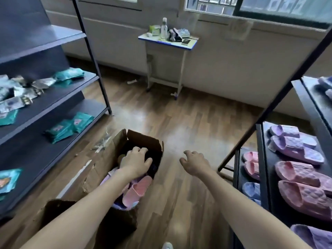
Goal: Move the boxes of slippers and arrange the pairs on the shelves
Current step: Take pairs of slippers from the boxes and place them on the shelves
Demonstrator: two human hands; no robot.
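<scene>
Head view only. Open cardboard box point(143, 141) sits on the wood floor point(188, 123) at lower centre-left, just beside the dark left shelf unit point(59, 103), flaps up and torn. Left hand point(135, 161) is down inside the far end of the box, palm down, fingers curled over something dark, thumb out to the side. Can't tell if it's actually gripping anything or just resting on the contents. Under that forearm a pink slipper point(137, 190) lies on top of the pile in the box, with lilac ones partly hidden beneath it. Right hand point(195, 161) hangs over bare floor to the right of the box, apart from it, fingers loosely bent and a bit spread, nothing in it. Right shelf unit point(260, 159) already carries slippers: a purple pair point(294, 144) side by side at the far end of the middle shelf, a pink pair point(305, 186) next to them nearer the camera, and one more purple slipper point(312, 236) cut off by the bottom edge. On the tier below are pink slippers point(250, 162) and a blue slipper point(251, 190), partly hidden by the shelf edge. The top tier at far right has more footwear, too blurred to identify. The left shelf unit holds teal packets point(70, 127) on its lower shelf, plus teal and silver packets on the one above. Against the far wall under the window stands a small desk point(190, 46) with a bottle point(163, 27) and loose clutter on top.
</scene>
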